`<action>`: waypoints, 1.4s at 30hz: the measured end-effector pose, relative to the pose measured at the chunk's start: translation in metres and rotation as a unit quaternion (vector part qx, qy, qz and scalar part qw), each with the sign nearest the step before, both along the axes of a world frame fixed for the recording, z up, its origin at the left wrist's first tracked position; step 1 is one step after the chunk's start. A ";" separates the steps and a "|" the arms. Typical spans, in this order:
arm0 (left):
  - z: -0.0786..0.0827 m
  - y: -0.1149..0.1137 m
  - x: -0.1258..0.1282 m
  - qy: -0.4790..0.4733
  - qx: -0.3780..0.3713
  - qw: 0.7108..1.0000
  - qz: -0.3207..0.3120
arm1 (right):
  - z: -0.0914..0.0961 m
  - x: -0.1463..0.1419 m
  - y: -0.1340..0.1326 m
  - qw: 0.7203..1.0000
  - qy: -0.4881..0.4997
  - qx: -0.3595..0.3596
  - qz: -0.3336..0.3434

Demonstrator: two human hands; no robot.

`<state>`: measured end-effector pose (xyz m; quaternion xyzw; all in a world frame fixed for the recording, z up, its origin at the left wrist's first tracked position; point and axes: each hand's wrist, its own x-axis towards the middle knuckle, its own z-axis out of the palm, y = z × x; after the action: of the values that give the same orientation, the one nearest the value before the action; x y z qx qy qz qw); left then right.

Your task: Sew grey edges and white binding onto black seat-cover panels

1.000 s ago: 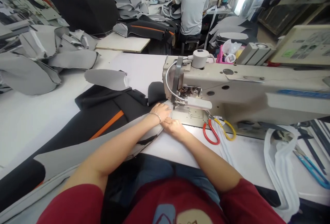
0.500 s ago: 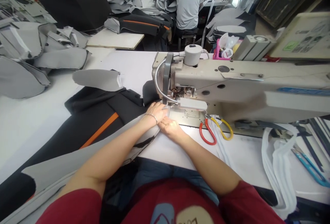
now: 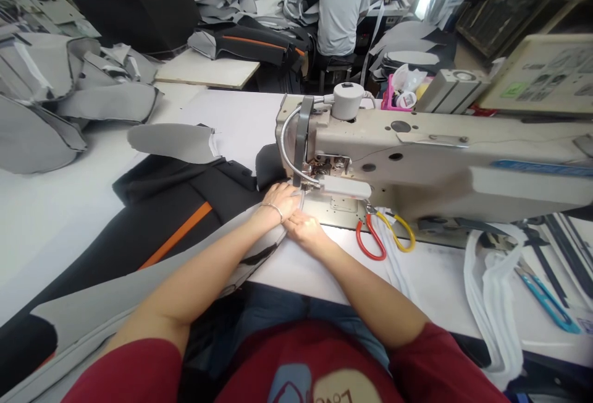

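Note:
A long grey and black fabric piece (image 3: 152, 273) with an orange stripe runs from the lower left up to the head of a sewing machine (image 3: 398, 143). Flat on its grey part, just left of the needle area, lies my left hand (image 3: 281, 199), fingers stretched out. My right hand (image 3: 303, 228) is right below it, its curled fingers closed on the grey edge in front of the presser foot. The needle itself is hidden behind the lamp arm (image 3: 345, 186). Red and yellow handled scissors (image 3: 370, 239) lie right of my right hand.
Grey cut panels (image 3: 111, 103) are heaped at the left. White zipper tape (image 3: 498, 298) and blue thread snips (image 3: 546, 298) lie at the right. A pink basket (image 3: 393, 97) stands behind the machine. Farther back sits a person in a pale shirt (image 3: 343, 7).
Both hands stay at nearly the same place on the fabric by the needle area. The view has shifted slightly; the person at the back has moved a little.

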<state>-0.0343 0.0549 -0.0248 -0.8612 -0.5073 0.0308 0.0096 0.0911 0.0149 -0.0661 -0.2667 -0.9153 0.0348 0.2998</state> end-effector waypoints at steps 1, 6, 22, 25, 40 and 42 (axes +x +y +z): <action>-0.001 0.002 0.000 -0.008 0.007 1.000 0.005 | -0.001 -0.001 0.001 1.000 -0.007 -0.006 -0.006; -0.008 0.006 0.002 -0.048 0.044 0.998 0.024 | 0.011 -0.008 -0.001 0.993 -0.076 -0.077 -0.042; 0.039 -0.096 0.060 -0.160 -0.145 0.963 -0.164 | 0.067 0.174 -0.108 0.803 -0.131 -0.340 -0.471; 0.039 -0.127 0.078 -0.254 -0.396 0.860 -0.198 | 0.098 0.176 -0.093 0.810 0.082 -0.400 -0.420; 0.036 -0.134 0.054 -0.769 -0.515 0.319 0.202 | 0.078 0.066 -0.173 0.955 -0.122 -0.262 -0.057; 0.033 -0.129 0.043 -0.765 -0.500 0.331 0.236 | 0.074 0.067 -0.180 0.955 -0.184 -0.232 0.026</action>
<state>0.0091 -0.0745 0.0077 -0.1933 -0.3630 -0.3928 -0.8225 0.1582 -0.1649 0.0082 -0.3068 -0.9281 0.2039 0.0548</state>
